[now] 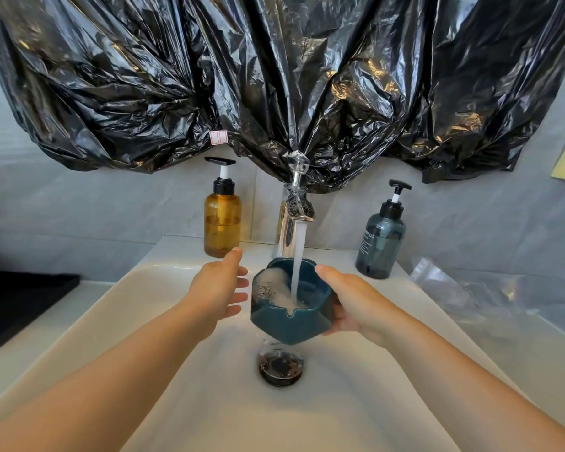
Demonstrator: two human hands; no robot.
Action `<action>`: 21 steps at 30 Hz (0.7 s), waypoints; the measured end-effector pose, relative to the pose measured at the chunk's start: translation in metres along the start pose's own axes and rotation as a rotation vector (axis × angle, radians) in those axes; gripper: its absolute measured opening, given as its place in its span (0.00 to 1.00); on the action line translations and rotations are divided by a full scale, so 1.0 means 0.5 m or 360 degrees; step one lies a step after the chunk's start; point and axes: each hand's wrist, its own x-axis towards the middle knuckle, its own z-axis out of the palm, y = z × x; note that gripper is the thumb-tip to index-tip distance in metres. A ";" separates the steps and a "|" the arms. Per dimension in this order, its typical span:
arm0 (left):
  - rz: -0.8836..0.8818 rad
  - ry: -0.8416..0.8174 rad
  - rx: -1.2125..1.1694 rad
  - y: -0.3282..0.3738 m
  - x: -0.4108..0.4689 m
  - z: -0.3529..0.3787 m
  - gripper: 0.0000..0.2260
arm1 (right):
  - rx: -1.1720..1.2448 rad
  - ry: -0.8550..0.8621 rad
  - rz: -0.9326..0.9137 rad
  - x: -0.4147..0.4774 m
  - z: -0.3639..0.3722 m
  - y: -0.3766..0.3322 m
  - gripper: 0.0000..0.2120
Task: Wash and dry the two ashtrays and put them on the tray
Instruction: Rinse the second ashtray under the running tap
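A dark teal ashtray [284,324] is held over the white sink [163,347], tilted toward me, under the running tap [292,220]. Water and foam pool inside it. My right hand [349,305] grips its right side, thumb on the rim and fingers underneath. My left hand [221,288] hovers just left of the ashtray with fingers straight, not touching it. A black tray [17,305] lies on the counter at the far left. Only one ashtray is visible.
An amber pump bottle [222,216] stands left of the tap and a blue-grey pump bottle [380,243] right of it. The drain [281,367] sits below the ashtray. Clear plastic wrap [490,288] lies on the right counter. Black plastic sheeting [274,76] covers the wall above.
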 end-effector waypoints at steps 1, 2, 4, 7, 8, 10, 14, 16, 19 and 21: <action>-0.0002 -0.0004 -0.0004 0.000 0.000 -0.001 0.23 | -0.0013 0.0012 0.0019 0.000 -0.006 0.002 0.17; -0.0008 -0.0012 -0.0004 0.000 0.000 -0.001 0.23 | -0.0031 0.0011 0.0040 0.000 -0.011 0.005 0.18; -0.0023 -0.0022 0.0001 0.000 0.000 0.000 0.23 | -0.0054 -0.0045 0.0084 0.002 -0.014 0.010 0.20; -0.0024 -0.0023 -0.0003 0.002 -0.001 0.000 0.22 | 0.0004 -0.0116 0.0076 0.000 -0.002 0.008 0.19; -0.0020 -0.0021 -0.0013 0.001 0.001 0.000 0.22 | 0.0011 -0.0108 0.0055 0.000 0.002 0.005 0.18; -0.0020 -0.0016 -0.0024 0.000 0.004 -0.001 0.21 | -0.0010 -0.0041 -0.0005 0.003 0.002 0.002 0.16; -0.0028 -0.0027 -0.0006 -0.002 0.006 -0.003 0.22 | -0.0357 0.0299 -0.0373 0.008 -0.010 0.007 0.16; -0.0028 -0.0029 0.0024 -0.001 0.006 -0.003 0.23 | -0.0674 0.0514 -0.0645 0.003 -0.022 0.005 0.14; -0.0044 -0.0036 0.0025 0.000 0.006 -0.002 0.23 | -0.0907 0.0745 -0.0874 -0.005 -0.039 -0.003 0.19; -0.0058 -0.0042 0.0035 0.000 0.004 -0.001 0.23 | -0.0899 0.0849 -0.1014 -0.002 -0.052 -0.006 0.21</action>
